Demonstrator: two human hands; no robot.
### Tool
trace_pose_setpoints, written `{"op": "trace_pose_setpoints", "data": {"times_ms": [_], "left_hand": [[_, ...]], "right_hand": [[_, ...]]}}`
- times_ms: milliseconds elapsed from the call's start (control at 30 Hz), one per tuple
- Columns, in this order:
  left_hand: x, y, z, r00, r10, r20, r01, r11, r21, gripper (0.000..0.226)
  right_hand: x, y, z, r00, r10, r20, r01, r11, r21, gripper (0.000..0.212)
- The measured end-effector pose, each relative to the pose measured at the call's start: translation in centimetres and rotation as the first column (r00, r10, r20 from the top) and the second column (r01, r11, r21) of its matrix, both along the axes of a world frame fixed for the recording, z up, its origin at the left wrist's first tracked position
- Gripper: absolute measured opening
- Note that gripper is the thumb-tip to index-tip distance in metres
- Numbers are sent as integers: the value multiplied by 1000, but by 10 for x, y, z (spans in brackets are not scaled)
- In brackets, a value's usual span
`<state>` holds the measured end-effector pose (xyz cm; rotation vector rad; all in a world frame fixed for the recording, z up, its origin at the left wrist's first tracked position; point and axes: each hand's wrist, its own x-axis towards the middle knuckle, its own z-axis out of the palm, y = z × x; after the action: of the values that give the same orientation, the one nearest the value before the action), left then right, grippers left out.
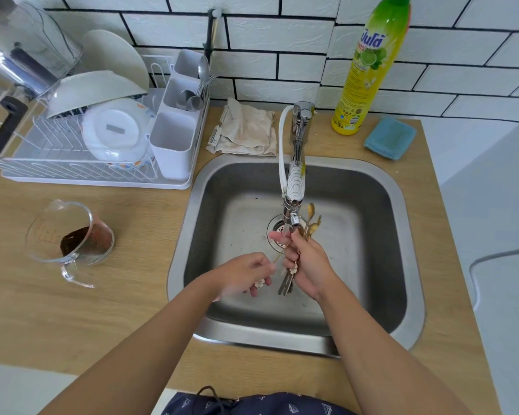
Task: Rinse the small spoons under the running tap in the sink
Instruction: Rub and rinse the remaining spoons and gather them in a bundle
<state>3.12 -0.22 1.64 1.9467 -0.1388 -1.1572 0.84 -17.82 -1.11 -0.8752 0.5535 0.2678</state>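
Green-yellow dish soap bottle [369, 67] — Thai brand lettering (lime picture), small "700" near base

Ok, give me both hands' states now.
Left hand: pinches one small spoon.
Right hand: grips a bunch of small spoons under the tap.

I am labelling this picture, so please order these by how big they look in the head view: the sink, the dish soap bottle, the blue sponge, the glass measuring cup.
1. sink
2. dish soap bottle
3. glass measuring cup
4. blue sponge

The cup looks only somewhat larger than the sponge, and it sits nearer the camera, so their order is unsure.
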Motion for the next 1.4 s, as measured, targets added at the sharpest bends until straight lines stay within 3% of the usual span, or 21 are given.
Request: {"op": "trace_pose_setpoints", "data": {"times_ms": [67, 200, 367, 533, 633, 733, 800, 867, 1033, 1133, 1267, 1400], "left_hand": [[-1, -11, -2, 998, -33, 62, 31, 999, 36, 39], [-1, -28, -7, 980, -78, 182, 63, 994, 87, 30], [-2, -38, -6, 997, -58, 50, 62, 995, -78, 32], [-5, -44, -3, 983, -155, 102, 163, 984, -73, 14], [-7, -38, 1, 988, -141, 66, 148, 983, -112, 23], [-6, -26, 6, 994, -70, -78, 51, 975, -216, 21], [-5, -16, 11, 984, -79, -161, 41, 972, -231, 19], [-3, -7, 12, 967, -91, -238, 33, 971, -238, 17], [0, 3, 17, 923, -106, -369, 11, 968, -251, 15], [2, 1, 18, 927, -67, -368, -2, 983, -183, 12], [0, 3, 10, 952, -57, -302, 21, 993, -119, 12], [-3, 7, 3, 960, -59, -274, 30, 994, -108, 14]], "right_hand": [[1, -2, 3, 1000, -23, 9, 22, 998, 67, 23], [1, -4, 10, 994, -109, -3, 109, 987, 119, 22], [-4, -2, 12, 993, -109, -48, 111, 993, 35, 28], [-5, -8, 13, 997, 72, -16, -74, 979, -190, 39], [-4, -19, 17, 978, 202, -51, -207, 922, -328, 40], [-1, -34, 15, 990, 140, -18, -141, 959, -245, 30], [3, -44, 12, 999, 52, 10, -49, 984, -169, 40], [7, -49, 10, 995, 93, 23, -85, 972, -220, 52], [18, -29, 8, 973, 210, 94, -171, 932, -318, 27], [21, -18, 5, 974, 215, 77, -171, 911, -376, 16], [20, -16, 3, 968, 244, 64, -194, 880, -434, 19], [22, -16, 10, 973, 216, 78, -176, 919, -354, 23]]}}
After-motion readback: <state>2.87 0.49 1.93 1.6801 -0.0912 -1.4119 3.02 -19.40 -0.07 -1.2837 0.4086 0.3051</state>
